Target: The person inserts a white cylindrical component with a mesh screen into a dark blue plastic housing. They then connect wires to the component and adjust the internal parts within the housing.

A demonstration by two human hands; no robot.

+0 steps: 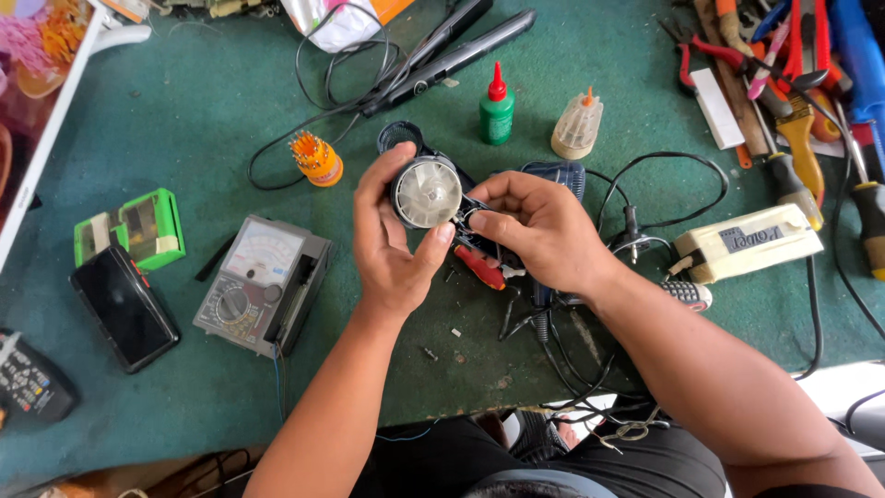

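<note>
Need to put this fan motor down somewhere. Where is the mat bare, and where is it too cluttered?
Bare mat lies between the orange bit holder and the green box, and also near the front edge below the analog multimeter. Crowded: the tool pile at far right, and the cables under the right hand.

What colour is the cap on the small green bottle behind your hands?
Red. The pointed cap tops the green bottle, clearest in the head view.

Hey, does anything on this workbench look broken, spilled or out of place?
Nothing looks spilled. The round fan unit in the left hand is out of its casing, and the right hand pinches its edge. Small loose bits lie scattered on the green mat below, and black cables tangle by the front edge.
</note>
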